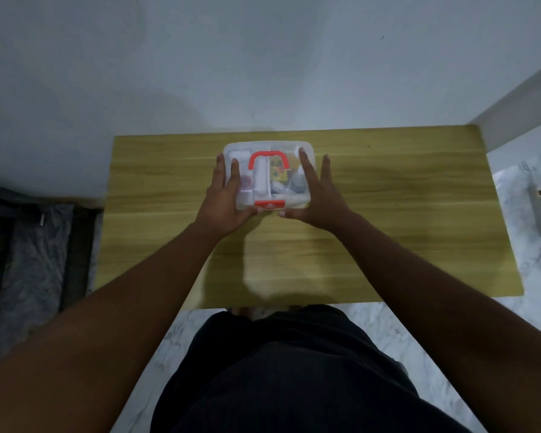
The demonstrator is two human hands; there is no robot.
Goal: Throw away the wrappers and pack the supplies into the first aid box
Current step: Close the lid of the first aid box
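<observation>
- The first aid box (306,200) is see-through and a bit milky white.
- Its handle (253,157) on top is bright red-orange.
- The latch (269,204) on the near side is the same red-orange.
- Inside, a small packet (278,171) is yellow with little coloured spots.
- Also inside, on the left, a small round thing (247,182) looks pink.
- The table (388,214) is yellow-brown with long wood stripes.
- The wall (263,57) on the far side is plain pale grey-white.
- The floor (519,245) on the right is white with grey marble swirls.
- The person's shorts (281,370) are black.
- The rug (22,260) on the left is grey and fuzzy.
</observation>
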